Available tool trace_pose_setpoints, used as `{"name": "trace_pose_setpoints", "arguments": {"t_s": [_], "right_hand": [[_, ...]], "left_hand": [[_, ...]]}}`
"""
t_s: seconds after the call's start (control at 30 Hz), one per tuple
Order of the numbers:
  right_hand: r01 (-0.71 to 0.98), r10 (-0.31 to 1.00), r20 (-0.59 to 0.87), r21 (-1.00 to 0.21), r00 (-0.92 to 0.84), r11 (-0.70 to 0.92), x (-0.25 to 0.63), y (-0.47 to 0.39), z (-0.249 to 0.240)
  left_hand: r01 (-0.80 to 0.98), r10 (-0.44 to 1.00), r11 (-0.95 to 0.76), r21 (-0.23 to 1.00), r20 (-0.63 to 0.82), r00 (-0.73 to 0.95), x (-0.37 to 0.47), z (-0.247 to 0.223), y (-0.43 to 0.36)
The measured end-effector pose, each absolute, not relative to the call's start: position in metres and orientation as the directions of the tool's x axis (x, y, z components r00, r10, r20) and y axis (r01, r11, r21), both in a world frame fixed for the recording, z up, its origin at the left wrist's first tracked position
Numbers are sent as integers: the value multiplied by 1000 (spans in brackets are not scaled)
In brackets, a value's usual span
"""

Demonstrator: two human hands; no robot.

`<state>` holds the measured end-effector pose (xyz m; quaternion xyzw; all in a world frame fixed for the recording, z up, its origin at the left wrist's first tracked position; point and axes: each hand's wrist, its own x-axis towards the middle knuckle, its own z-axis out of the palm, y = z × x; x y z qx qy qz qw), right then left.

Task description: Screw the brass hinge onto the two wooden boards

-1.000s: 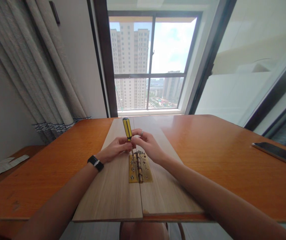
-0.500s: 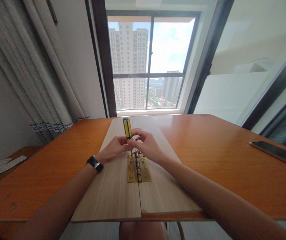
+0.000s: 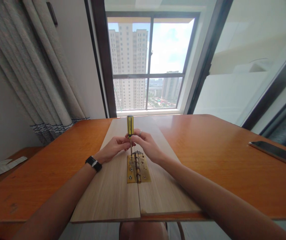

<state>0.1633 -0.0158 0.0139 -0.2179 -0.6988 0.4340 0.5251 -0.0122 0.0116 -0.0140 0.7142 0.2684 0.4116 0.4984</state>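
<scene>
The yellow-and-black screwdriver with a slim metal shaft stands nearly upright over the brass-coloured rectangular metal hinge, its tip at the far end of the hinge's left leaf. The right hand has its grip closed with thumb and fingers about the lower end of the handle; the left hand brings its fingertips in beside the shaft, and whether that grip pinches it or only steadies it I cannot tell. The hinge lies over the seam between the pale wood-grain left board and the matching right board, both on the glossy orange-brown wooden desk. Small dark metal screws lie loose by the hinge's far edge. The step in hand looks like turning a screw at that far corner; the next move seems to call for a straight shaft, a seated tip and gentle downward pressure.
</scene>
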Motion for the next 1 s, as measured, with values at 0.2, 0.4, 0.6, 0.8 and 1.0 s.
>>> {"name": "trace_pose_setpoints", "arguments": {"t_s": [0.2,0.4,0.6,0.8,1.0], "right_hand": [[-34,776,533,-830,-337,556,164,-12,8],[6,808,516,-842,-284,539,163,-12,7],[-78,759,561,-818,-332,570,164,-14,10],[-129,739,582,-807,-340,576,165,-15,13],[-39,794,522,-842,-310,538,164,-13,8]], "left_hand": [[-4,828,-338,941,299,475,-9,-14,10],[-28,828,-310,950,284,483,-8,-14,8],[-69,809,-314,947,305,502,-11,-14,10],[-17,804,-337,941,297,516,-12,-13,10],[-35,824,-322,946,298,482,-10,-15,11]]}}
